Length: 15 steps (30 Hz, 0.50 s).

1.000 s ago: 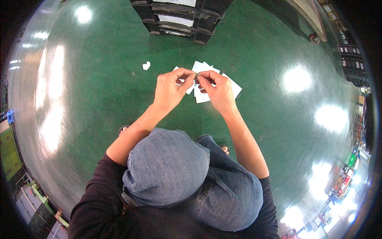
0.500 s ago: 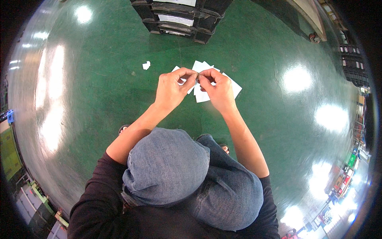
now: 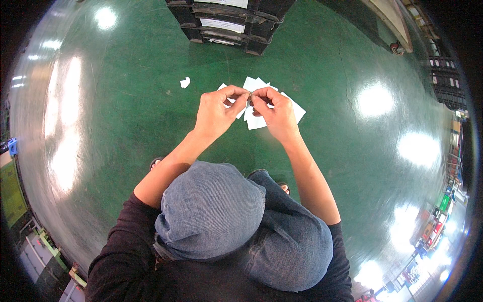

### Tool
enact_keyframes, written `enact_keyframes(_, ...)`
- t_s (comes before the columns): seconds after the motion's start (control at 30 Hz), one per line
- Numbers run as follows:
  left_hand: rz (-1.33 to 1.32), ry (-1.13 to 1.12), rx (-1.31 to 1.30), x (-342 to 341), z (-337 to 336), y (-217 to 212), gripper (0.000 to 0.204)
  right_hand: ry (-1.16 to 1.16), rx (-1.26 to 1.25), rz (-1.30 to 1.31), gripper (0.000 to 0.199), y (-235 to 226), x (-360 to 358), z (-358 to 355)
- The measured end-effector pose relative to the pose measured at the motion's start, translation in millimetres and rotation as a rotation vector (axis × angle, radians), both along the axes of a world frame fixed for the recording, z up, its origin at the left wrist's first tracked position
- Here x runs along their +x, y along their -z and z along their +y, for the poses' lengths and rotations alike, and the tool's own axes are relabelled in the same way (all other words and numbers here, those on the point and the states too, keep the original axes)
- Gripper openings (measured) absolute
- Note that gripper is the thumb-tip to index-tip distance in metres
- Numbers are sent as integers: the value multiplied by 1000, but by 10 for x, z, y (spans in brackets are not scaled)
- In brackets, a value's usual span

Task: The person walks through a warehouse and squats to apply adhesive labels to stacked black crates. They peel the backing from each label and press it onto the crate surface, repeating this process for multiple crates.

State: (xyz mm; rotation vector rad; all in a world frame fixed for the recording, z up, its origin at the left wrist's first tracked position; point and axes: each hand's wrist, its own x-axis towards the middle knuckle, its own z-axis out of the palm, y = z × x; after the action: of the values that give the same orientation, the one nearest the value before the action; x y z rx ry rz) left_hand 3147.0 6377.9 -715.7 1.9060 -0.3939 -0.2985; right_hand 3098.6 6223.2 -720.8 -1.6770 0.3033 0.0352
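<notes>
My left hand [image 3: 217, 110] and my right hand [image 3: 276, 109] meet fingertip to fingertip in front of my knees. Each pinches with thumb and forefinger. Something small and dark shows between the fingertips, too tiny to make out. Beneath and beyond the hands, several white paper sheets [image 3: 293, 108] lie fanned out over one another on the green floor, partly hidden by the fingers. Left of them lies a small crumpled white scrap [image 3: 185, 82].
A stack of black crates [image 3: 234, 22] with white labels stands on the floor [image 3: 141, 116] straight ahead. At the far right is a wheeled cart [image 3: 390, 20]; dark racks [image 3: 445, 83] line the right edge. My denim-covered knees [image 3: 214, 211] rise close below the hands.
Both hands stay in nearly the same place, with only a slight shift at the fingertips. The papers, scrap and crates have not moved.
</notes>
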Motion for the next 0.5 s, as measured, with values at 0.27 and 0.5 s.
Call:
enact_keyframes(0.27, -375, 49, 66, 15, 6, 36, 15, -8, -122, -5, 17, -16, -4, -2)
enact_keyframes(0.5, -281, 48, 109, 11, 1, 38, 15, -20, -156, 0, 17, 11, -3, 2)
